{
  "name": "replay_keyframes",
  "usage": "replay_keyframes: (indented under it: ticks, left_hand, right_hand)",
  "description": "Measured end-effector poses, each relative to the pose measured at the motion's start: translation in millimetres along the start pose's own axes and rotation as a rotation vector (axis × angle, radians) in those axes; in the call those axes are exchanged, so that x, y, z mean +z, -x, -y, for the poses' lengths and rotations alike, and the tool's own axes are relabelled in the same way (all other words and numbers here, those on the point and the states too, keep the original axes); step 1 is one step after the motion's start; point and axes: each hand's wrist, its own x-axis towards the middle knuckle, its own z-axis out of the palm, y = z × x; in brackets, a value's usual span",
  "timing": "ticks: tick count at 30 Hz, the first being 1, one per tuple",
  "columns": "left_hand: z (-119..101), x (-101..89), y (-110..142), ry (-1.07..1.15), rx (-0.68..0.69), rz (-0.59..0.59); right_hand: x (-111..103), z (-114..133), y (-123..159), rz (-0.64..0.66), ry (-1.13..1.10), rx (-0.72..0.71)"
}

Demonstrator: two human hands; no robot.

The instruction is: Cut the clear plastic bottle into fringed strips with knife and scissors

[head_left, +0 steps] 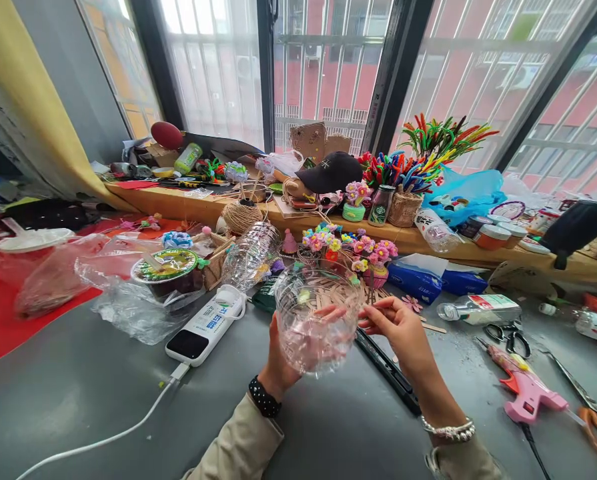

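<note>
My left hand [281, 363] is wrapped round a clear plastic container [314, 333], which looks like the cut-off part of a bottle, and holds it tilted above the grey table. Through the see-through wall its fingers show blurred. On the container's right, my right hand [401, 330] has thumb and fingers pinched together close to the rim. What that pinch holds, if anything, I cannot make out. Beneath the right hand lies a black box cutter [391, 373]. Wooden craft sticks [338, 293] are visible behind and through the container.
Left of the hands lies a white power bank [208, 327] with its cable. At right are a pink glue gun [525, 390], scissors [578, 393], pliers [511, 339] and a plastic bottle [481, 310]. Pipe-cleaner flowers [348, 247] and a blue tissue pack [415, 277] stand behind.
</note>
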Motion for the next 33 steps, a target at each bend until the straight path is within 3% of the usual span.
replay_keyframes:
  ticks: [3,8,15,24,33]
  left_hand:
    - [3,0.4,0,-0.060,-0.051,0.049]
    - [7,-2.2,1,-0.109,-0.053,-0.003]
    - [6,-7.4,-1,-0.092,-0.032,-0.035]
    - [3,15.6,-1,-0.159,-0.090,-0.108]
    - [6,7.5,-2,-0.115,-0.086,-0.065]
  right_hand:
    - [7,-5,1,0.014,-0.033,0.026]
    - [11,-7,2,0.044,-0.016,0.089]
    - [13,-5,5,0.241,-0.377,0.296]
    - [9,-15,1,0.293,-0.298,0.314]
    - [0,-20,-3,0.322,-0.179,0.326]
